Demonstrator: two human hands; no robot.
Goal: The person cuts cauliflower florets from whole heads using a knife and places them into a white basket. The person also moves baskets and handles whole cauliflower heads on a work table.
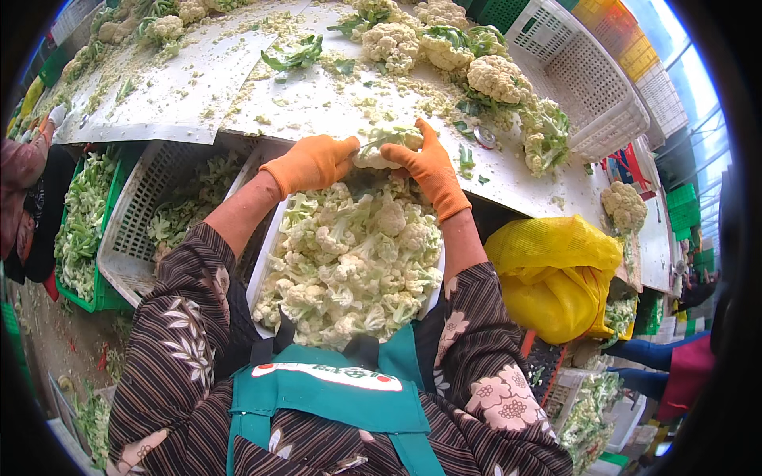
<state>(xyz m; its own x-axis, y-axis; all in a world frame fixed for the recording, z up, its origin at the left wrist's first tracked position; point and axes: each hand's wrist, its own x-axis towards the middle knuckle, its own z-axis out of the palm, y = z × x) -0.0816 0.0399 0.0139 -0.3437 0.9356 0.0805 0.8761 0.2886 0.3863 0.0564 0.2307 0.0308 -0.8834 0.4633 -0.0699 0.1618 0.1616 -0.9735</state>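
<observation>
My left hand point(312, 162), in an orange glove, is closed at the near edge of the white table; what its fingers hold, perhaps a thin blade lying along the cauliflower, cannot be made out clearly. A partly trimmed piece of cauliflower point(381, 153) is gripped by my right hand point(430, 166), gloved the same way, with thumb and fingers around it. The two hands almost meet at this piece. Right below them, against my body, a white container point(259, 279) is heaped with cut cauliflower florets point(351, 262).
Whole cauliflower heads point(497, 77) and leaves lie across the white table point(196, 77). A white plastic crate point(586, 77) stands at the back right, a yellow mesh bag point(553, 279) at my right. Crates of trimmings point(86, 232) stand on the left, near another person point(27, 190).
</observation>
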